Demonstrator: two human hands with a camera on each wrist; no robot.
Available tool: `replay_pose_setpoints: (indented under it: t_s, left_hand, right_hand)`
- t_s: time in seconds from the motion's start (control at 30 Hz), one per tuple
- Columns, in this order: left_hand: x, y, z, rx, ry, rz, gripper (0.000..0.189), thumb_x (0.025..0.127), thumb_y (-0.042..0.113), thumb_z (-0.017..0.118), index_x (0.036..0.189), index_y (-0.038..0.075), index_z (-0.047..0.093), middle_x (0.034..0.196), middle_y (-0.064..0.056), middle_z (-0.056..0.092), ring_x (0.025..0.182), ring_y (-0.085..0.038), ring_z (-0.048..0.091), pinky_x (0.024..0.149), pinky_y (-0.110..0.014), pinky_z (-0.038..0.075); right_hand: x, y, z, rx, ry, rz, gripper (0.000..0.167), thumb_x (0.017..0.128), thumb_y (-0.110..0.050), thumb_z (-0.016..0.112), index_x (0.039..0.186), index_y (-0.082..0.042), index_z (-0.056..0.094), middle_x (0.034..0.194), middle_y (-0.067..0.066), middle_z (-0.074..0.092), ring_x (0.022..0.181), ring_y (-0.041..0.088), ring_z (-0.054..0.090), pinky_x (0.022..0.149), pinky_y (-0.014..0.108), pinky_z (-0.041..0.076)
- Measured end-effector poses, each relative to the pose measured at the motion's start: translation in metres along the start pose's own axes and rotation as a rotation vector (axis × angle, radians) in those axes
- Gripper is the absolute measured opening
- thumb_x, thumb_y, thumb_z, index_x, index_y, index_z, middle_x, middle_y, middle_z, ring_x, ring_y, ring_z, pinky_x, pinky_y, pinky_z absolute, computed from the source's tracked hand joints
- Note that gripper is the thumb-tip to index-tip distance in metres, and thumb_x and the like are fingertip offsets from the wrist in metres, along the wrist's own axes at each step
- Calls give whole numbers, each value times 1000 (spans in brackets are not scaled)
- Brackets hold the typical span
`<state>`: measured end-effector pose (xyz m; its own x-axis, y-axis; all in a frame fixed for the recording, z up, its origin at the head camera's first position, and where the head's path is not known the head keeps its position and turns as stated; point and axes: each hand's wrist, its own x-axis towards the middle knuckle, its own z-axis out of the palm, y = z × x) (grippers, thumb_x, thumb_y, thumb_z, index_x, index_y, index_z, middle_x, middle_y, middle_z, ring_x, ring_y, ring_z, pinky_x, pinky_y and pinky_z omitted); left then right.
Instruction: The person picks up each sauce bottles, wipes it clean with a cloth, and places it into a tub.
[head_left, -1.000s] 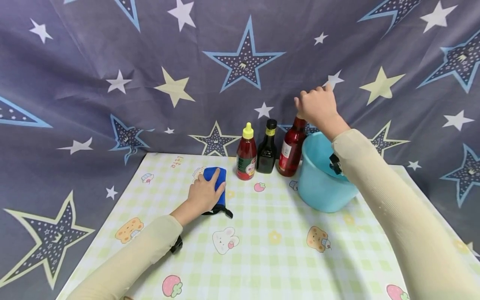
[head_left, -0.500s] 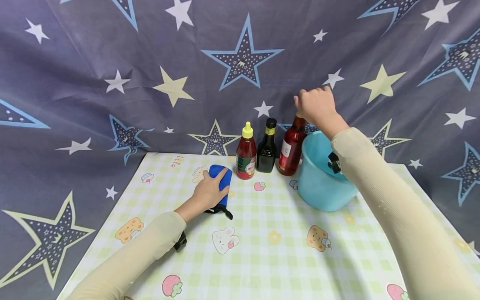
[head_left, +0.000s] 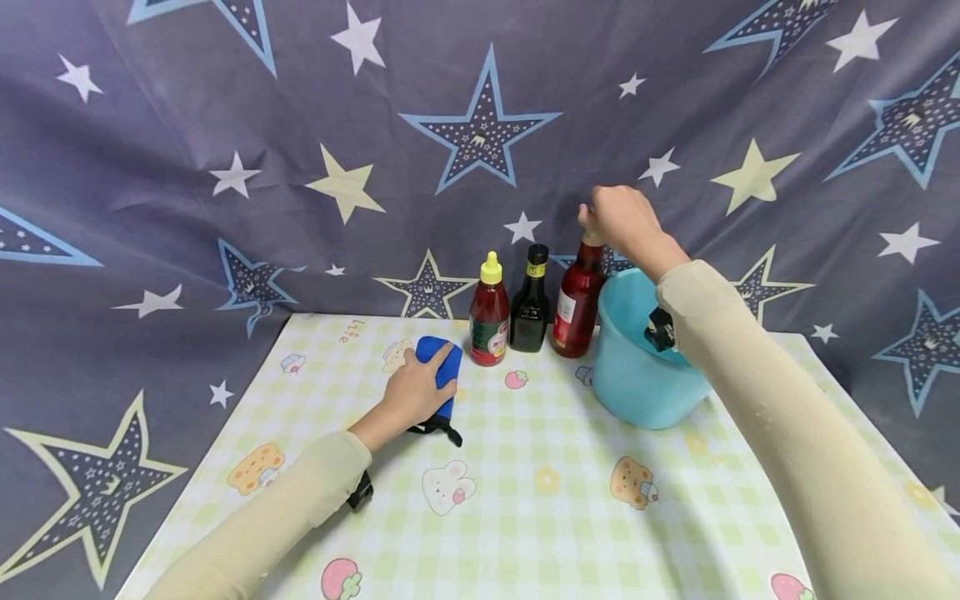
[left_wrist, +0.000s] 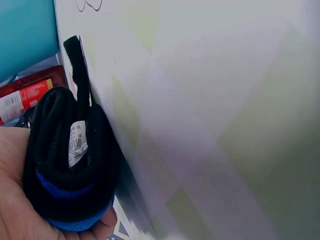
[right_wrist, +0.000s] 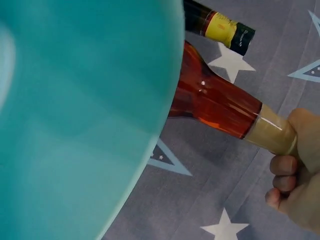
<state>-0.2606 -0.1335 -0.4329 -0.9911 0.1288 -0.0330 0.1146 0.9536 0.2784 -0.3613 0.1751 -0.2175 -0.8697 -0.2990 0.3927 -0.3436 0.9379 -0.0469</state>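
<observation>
My left hand (head_left: pixel 415 387) grips a folded blue cloth item (head_left: pixel 440 358) lying on the table. In the left wrist view, its black-edged opening (left_wrist: pixel 50 150) shows several folded layers, a white tag (left_wrist: pixel 78 142) and a black loop (left_wrist: pixel 79 70). My right hand (head_left: pixel 626 223) grips the gold-capped top of a tall red glass bottle (head_left: pixel 581 296), which stands at the back of the table. The right wrist view shows fingers (right_wrist: pixel 284 166) curled round the gold cap (right_wrist: pixel 272 131). The bottle's lower part is hidden there by the bucket.
A light-blue bucket (head_left: pixel 637 392) stands right of the red bottle, under my right forearm. To the bottle's left are a dark sauce bottle (head_left: pixel 529 312) and a yellow-capped sauce bottle (head_left: pixel 489 321). Behind the checked tablecloth (head_left: pixel 510 525) hangs a starry curtain (head_left: pixel 300 100).
My left hand and the blue cloth item have shifted slightly right, and the item has tilted. My right hand has stayed on the bottle's cap, turning a little. The head view has shifted slightly.
</observation>
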Motion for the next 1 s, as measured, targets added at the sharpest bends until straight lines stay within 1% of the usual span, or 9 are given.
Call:
replay_pose_setpoints:
  t_s: [0.13,0.23,0.4,0.57,0.67,0.77,0.83,1.0]
  left_hand:
    - [0,-1,2,10,-3,-9,70,101,47,56,162,30,27,152,-43,28,63,-29,58,50,-35,45]
    - [-3,-1,3,22,-11,-24,70,101,49,55,163,31,27,150,-41,31,69,-31,60,53,-38,48]
    - [-5,-3,1,45,-26,-47,70,102,52,53,163,32,25,148,-38,35,78,-35,62,61,-43,51]
    - [-2,-6,0,59,-19,-35,71,102,54,50,164,30,22,148,-37,35,90,-40,64,67,-49,54]
    - [-2,-7,-1,61,-20,-30,72,102,54,49,164,29,21,149,-37,34,99,-42,63,68,-50,54]
    - [-2,-7,-1,58,-20,-26,72,103,54,48,164,28,21,149,-36,34,105,-43,62,67,-49,54]
    - [-2,-8,-1,56,-17,-21,72,103,54,48,164,28,21,149,-36,35,105,-43,61,67,-49,54]
    - [-1,-8,-1,50,-4,-16,72,102,53,49,164,27,22,147,-36,36,104,-43,61,68,-50,54]
  right_hand:
    - [1,-4,1,-1,-2,-15,35,101,-15,45,67,-9,41,56,2,31,56,24,39,57,37,35]
    - [0,-5,-1,23,13,-20,36,100,-14,45,64,-10,40,55,1,29,53,21,35,55,36,32]
    - [-5,-13,-10,57,88,-56,39,97,-12,48,60,-13,37,53,-1,25,50,16,26,51,33,24]
    - [-12,-22,-20,60,177,-109,37,93,-10,48,59,-13,35,54,-1,24,50,16,24,50,33,21]
    - [-19,-27,-25,77,219,-147,36,91,-8,48,59,-14,33,55,0,23,51,17,22,51,33,20]
    - [-26,-31,-31,100,255,-199,37,92,-6,48,59,-14,32,56,0,22,54,18,21,53,35,19]
    - [-31,-33,-34,114,283,-247,38,92,-5,48,59,-14,32,58,0,21,56,18,21,55,35,19]
    - [-39,-44,-37,119,370,-435,35,89,-1,50,59,-12,36,59,0,22,60,20,23,59,34,21]
